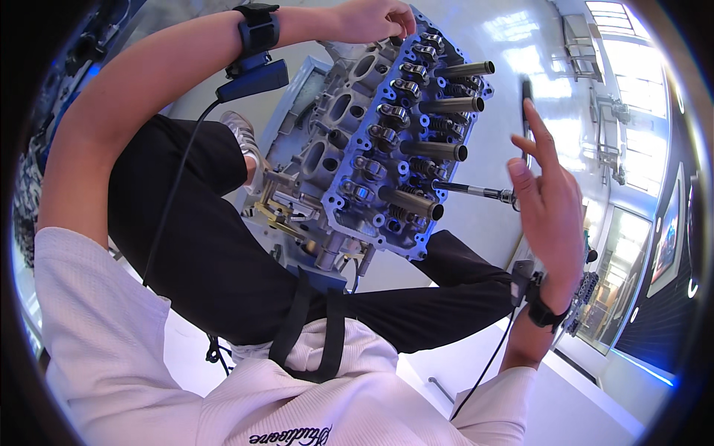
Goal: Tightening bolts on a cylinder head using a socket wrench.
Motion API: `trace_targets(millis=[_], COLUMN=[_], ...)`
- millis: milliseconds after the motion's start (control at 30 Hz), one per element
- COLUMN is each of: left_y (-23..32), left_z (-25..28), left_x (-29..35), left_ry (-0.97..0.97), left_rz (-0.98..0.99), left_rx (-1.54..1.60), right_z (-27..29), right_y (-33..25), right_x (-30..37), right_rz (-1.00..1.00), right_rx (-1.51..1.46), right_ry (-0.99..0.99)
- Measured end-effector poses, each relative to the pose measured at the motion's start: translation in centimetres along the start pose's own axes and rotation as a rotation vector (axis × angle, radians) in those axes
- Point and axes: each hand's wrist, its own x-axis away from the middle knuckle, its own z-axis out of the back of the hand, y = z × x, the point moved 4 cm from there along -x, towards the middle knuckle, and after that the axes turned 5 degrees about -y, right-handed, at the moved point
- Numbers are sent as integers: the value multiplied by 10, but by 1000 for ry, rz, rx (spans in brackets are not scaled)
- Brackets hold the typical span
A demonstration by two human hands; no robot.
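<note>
A metal engine cylinder head (383, 137) with rows of rocker arms and springs is tilted in front of me, on an engine block. Several steel tubes (446, 105) stick out of it toward the right. My left hand (375, 21) reaches over to its far end, fingers curled down onto the edge; the fingertips are partly hidden. A ratchet wrench (526, 91) with a long extension bar (476, 190) runs into the near right side of the head. Beside the wrench is my right hand (550, 201), fingers stretched and apart, its palm against or close to the handle; contact is unclear.
Below the engine is a metal stand with brass-coloured parts (279, 215). My legs in black trousers (193, 201) straddle it. Cables hang from the wrist devices (256, 74). Further machinery (584, 301) stands at the right, near glass doors (621, 267).
</note>
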Motion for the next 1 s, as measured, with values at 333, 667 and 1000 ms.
trace_targets(millis=[333,667,1000], left_y=[-11,-32,-13], left_z=[-1,4,16], left_x=[-1,9,27], left_ry=[-20,-56,-31], left_rz=[-10,-10,14], left_rx=[-143,-149,-346], right_z=[8,-9,-4], right_y=[14,-9,10], right_x=[98,0,78], right_rz=[-173,80,-71], right_rx=[-236,130,-162], right_ry=[-342,20,-339])
